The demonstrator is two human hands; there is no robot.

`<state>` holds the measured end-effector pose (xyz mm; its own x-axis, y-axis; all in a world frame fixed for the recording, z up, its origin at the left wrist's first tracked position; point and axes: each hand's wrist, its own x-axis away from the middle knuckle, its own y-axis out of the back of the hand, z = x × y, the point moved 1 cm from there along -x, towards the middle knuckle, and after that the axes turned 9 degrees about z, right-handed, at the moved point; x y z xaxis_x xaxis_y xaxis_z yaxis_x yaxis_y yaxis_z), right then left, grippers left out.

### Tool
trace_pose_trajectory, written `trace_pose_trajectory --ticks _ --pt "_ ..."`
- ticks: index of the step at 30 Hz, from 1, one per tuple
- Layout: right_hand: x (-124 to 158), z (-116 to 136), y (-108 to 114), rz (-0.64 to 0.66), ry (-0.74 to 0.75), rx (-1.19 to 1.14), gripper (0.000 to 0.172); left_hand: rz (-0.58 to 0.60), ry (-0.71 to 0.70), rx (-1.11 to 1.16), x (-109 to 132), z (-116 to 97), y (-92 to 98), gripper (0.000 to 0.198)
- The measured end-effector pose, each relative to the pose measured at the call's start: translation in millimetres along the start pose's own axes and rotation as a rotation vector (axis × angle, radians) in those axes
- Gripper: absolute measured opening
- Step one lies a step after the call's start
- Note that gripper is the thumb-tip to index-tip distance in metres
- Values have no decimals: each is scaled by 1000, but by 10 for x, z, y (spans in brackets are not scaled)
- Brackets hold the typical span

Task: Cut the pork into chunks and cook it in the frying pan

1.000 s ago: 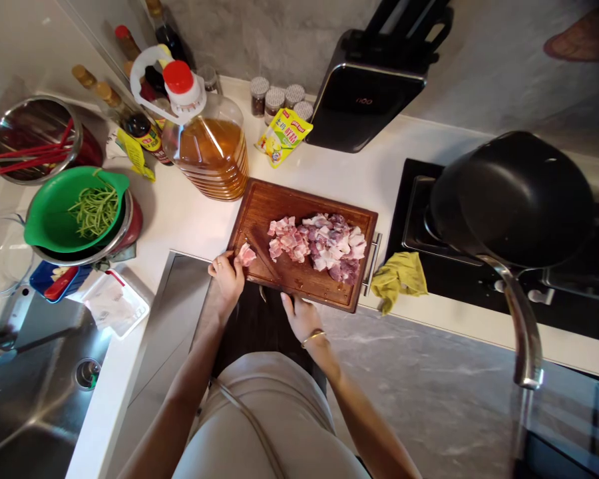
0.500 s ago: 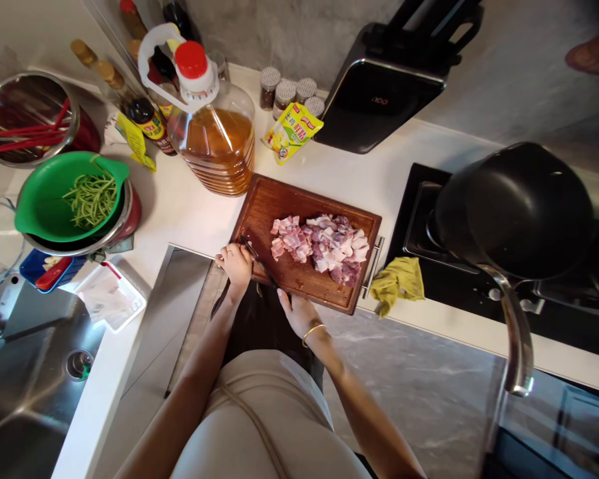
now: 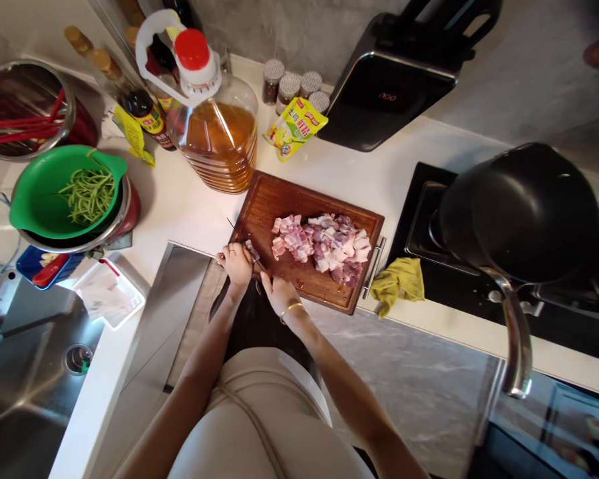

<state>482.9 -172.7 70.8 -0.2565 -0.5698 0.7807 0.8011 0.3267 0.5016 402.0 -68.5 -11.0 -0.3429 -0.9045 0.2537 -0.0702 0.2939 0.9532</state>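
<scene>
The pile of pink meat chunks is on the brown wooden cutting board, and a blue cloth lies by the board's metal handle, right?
Not quite. In the head view the crumpled cloth by the metal handle is yellow, not blue. The pink meat chunks do lie on the brown wooden cutting board.

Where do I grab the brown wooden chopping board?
Grab the metal bar handle at the right short end of the brown wooden chopping board, coming from the right. The bar stands off the edge, so fingers fit behind, and it is far from the knife in the right hand. Keep it level: the pink meat cubes lie loose.
</scene>
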Motion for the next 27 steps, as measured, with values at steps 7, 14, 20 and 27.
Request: trace_pose_trajectory --ticks 7,14,20,27 --pt "285 -261 -205 88 -131 95 52 11 12 13 -12 3 -47 26" --pt "-308 193 -123 -18 -40 73 57 74 48 12 10 -15 13 25" --pt "43 -280 -359 8 -86 101 51 -17 48 21 -23 -15 -42 29" --pt "-94 -191 -406 -49 -66 36 52 -33 7 1 32 -13 -60 31"
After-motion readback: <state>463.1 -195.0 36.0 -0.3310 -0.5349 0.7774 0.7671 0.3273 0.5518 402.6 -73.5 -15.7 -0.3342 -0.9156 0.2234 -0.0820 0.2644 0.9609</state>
